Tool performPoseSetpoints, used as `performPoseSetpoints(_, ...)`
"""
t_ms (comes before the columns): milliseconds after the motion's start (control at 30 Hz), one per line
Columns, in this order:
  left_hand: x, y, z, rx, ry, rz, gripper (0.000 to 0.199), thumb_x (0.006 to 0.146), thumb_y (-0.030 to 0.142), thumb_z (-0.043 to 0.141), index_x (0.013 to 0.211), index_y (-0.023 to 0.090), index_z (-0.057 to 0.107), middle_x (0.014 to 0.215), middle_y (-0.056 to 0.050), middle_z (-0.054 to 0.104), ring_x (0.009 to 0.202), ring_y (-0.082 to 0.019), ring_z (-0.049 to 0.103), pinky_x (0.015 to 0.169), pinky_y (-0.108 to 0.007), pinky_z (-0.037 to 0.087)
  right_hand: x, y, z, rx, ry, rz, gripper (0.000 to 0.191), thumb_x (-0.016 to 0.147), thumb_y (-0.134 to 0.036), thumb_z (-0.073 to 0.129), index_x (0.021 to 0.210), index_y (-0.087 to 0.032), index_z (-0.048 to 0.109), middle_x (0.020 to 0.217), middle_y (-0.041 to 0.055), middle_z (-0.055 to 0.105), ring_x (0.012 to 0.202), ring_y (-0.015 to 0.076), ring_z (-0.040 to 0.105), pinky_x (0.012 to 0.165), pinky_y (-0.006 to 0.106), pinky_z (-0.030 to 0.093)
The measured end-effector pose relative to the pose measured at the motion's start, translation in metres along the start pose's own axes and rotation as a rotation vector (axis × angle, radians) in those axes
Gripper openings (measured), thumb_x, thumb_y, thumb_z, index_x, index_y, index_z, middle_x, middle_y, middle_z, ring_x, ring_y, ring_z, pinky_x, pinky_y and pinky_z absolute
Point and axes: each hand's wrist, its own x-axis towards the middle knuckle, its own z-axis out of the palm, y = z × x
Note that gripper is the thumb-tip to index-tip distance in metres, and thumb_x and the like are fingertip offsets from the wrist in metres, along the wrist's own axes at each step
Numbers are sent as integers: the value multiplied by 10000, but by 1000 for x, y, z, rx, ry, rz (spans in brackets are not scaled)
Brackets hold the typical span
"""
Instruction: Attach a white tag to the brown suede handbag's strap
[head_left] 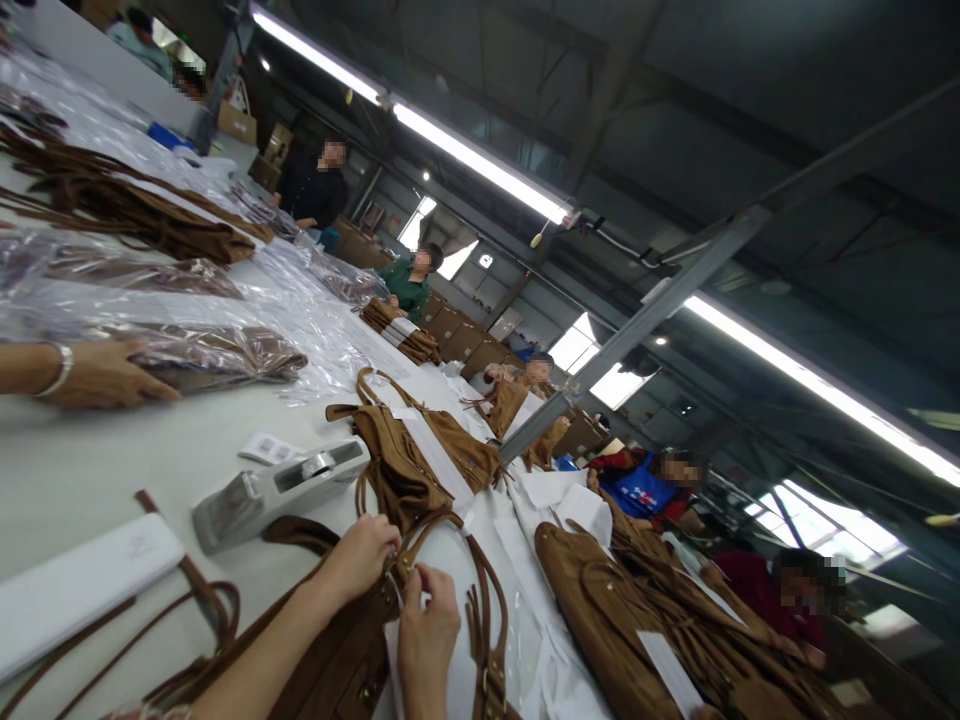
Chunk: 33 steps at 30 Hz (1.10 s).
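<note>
In the head view my left hand [367, 556] is closed at the top edge of a brown bag [322, 650], beside a metal ring of its strap. My right hand [429, 610] is just to the right, thumb and forefinger pinched at the same edge. Whatever small piece sits between the fingertips is too small to make out. Brown straps [487, 600] with metal fittings curve to the right of my hands. A grey tape dispenser [281, 490] stands on the white table [300, 430] behind my left hand. Another brown bag [420, 450], wrapped with a white paper band, lies beyond.
At left, another person's hand [105, 375] with a bracelet touches a plastic-wrapped bag [217, 350]. A white box-like piece [82, 590] lies at lower left. More brown bags [600, 610] are piled at right. Several people stand along the table; a metal post [637, 320] rises beyond it.
</note>
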Motion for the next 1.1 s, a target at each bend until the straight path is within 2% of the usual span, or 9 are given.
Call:
performPoseSetpoints(67,2,3,-4,-77,18,-4,250,801,162,413,810,198,660,895,-61,637,897,-187,574,866,-294,410,11,-2,-1,62,-74,23,260,825,-316,513,888,-160,711,886,103,706,835,214,638,776,295,479)
performPoseSetpoints(167,3,8,-6,-196,38,-31,232,768,187,433,831,190,656,882,-42,648,863,-172,585,816,-272,432,23,-1,6,179,-254,65,280,787,-334,557,915,-148,722,897,96,720,821,217,648,765,301,493)
performPoseSetpoints(267,2,12,-6,-306,41,-63,218,723,211,455,818,178,649,844,-30,648,829,-174,587,765,-267,448,26,1,14,249,-337,72,282,768,-368,574,843,-144,727,812,74,721,746,203,634,694,280,486)
performPoseSetpoints(433,4,11,0,-490,13,-161,230,732,313,454,854,172,588,684,4,594,596,-148,579,568,-251,466,22,7,17,326,-296,150,313,763,-410,576,746,-129,712,655,34,667,623,158,565,584,231,432)
performPoseSetpoints(567,7,6,5,-597,40,-284,341,750,440,454,969,187,522,826,-20,624,594,-146,616,551,-257,489,21,14,19,388,-254,154,379,770,-474,573,687,-125,696,544,2,593,506,117,476,483,206,369)
performPoseSetpoints(667,6,4,9,-639,5,-304,350,742,508,482,792,167,546,688,-6,600,570,-137,588,536,-239,459,20,16,20,394,-212,134,407,761,-499,582,670,-123,709,526,10,592,491,120,473,465,206,367)
performPoseSetpoints(767,4,7,10,-655,-56,-271,285,667,432,581,645,147,569,503,29,522,485,-106,488,481,-218,375,18,14,19,376,-213,114,376,765,-462,586,765,-121,746,597,38,652,543,143,524,484,212,399)
performPoseSetpoints(900,3,9,11,-671,-72,-277,223,606,345,590,687,138,612,494,33,540,465,-101,464,469,-222,350,14,8,15,352,-209,99,338,767,-420,593,814,-130,760,655,51,685,601,160,562,509,217,429)
performPoseSetpoints(1100,3,12,9,-635,-80,-249,198,637,348,546,619,157,592,451,33,520,432,-110,462,455,-232,346,10,7,13,360,-190,156,336,778,-417,603,747,-119,755,609,38,652,590,146,540,491,209,396)
